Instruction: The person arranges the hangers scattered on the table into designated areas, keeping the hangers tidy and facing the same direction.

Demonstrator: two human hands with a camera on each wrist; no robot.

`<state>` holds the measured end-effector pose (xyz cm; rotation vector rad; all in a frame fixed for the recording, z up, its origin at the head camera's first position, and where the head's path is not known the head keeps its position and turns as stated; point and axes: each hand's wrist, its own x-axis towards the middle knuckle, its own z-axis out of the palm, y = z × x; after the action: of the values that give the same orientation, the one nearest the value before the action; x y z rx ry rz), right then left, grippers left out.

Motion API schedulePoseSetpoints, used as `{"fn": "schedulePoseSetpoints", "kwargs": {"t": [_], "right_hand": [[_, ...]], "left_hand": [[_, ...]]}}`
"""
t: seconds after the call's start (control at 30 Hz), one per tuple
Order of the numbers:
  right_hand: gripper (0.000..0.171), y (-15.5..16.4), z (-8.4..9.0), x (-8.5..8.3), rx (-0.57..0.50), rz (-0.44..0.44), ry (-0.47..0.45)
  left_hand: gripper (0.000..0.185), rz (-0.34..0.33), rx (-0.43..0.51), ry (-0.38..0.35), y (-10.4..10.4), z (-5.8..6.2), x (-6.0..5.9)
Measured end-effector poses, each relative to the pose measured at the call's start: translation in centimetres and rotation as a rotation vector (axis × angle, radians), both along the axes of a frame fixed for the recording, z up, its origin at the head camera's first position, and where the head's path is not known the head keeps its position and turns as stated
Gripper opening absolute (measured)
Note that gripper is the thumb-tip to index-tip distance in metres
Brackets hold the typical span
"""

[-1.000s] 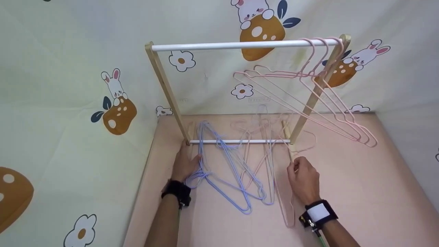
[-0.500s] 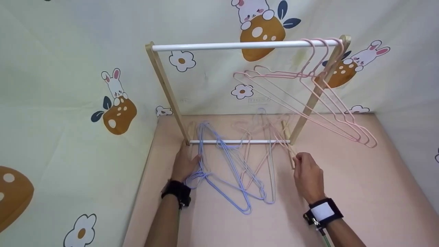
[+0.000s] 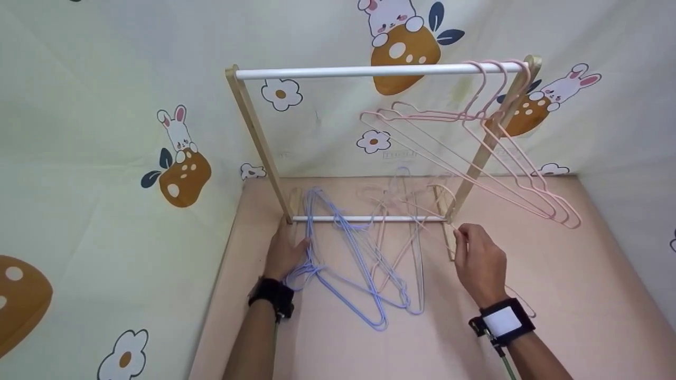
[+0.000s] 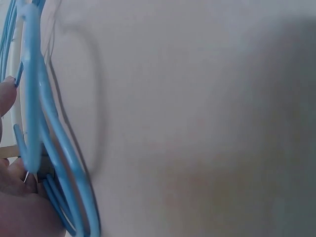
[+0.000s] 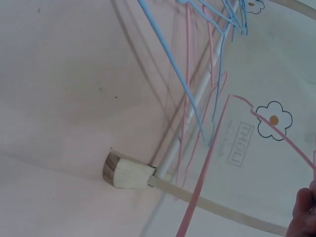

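From the head view, your left hand [image 3: 285, 252] lies low on the pink table [image 3: 581, 295], just beside the left foot of the wooden rack [image 3: 257, 138], its fingers curled around the hooks of the blue hangers [image 3: 348, 264] where they bunch together. Those blue hangers lie flat on the table, fanning toward you and partly passing under the rack's lower white bar [image 3: 369, 218]. Your right hand [image 3: 478, 261] is raised near the rack's right foot, fingers pinched on a thin pink hanger [image 3: 422, 224] that runs from your fingertips back across the lower bar; more pale pink hangers [image 3: 401, 232] lie tangled among the blue ones. Up on the top white rail [image 3: 359, 70], three pink hangers [image 3: 507, 158] hang at the far right end, slanting down to the right. Cartoon-printed sheets [image 3: 105, 132] wall in the table behind and on the left.

From the left wrist view, your left hand [image 4: 22, 202] shows only as a thumb and palm edge at the left border, closed around the blue hangers [image 4: 44, 148], whose loops press against your skin. The rest is bare pink table [image 4: 207, 123].

From the right wrist view, only a fingertip of your right hand [image 5: 305, 212] appears at the lower right corner, so the grip itself cannot be judged here. The pink hanger [image 5: 207, 168] rises past the rack's wooden foot block [image 5: 126, 173] and the lower bar [image 5: 192, 113], with blue hangers [image 5: 173, 59] crossing above.
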<state>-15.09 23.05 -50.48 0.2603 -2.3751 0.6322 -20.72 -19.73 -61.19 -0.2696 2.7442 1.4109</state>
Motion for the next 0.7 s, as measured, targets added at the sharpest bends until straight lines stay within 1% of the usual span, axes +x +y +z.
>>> {"fn": "schedulePoseSetpoints", "kwargs": {"t": [0.13,0.2,0.47,0.6,0.7], "right_hand": [[0.01,-0.4,1.3,-0.2,0.029,0.019,0.05],[0.01,-0.5,1.9,-0.3,0.037,0.027,0.071],[0.01,-0.9,4.0,-1.2,0.04,0.051,0.111],[0.01,-1.0,5.1,-1.7,0.035,0.064,0.134],[0.01,-1.2,6.2,-2.0,0.024,0.07,0.151]], "left_hand": [[0.102,-0.007,0.008,0.014,-0.1,0.0,0.0],[0.101,-0.005,0.009,0.01,-0.1,-0.1,0.0],[0.101,0.011,-0.027,-0.008,0.0,-0.1,0.1],[0.1,0.006,-0.041,0.004,0.0,0.0,0.2],[0.099,0.002,-0.042,0.025,0.1,0.2,0.2]]}}
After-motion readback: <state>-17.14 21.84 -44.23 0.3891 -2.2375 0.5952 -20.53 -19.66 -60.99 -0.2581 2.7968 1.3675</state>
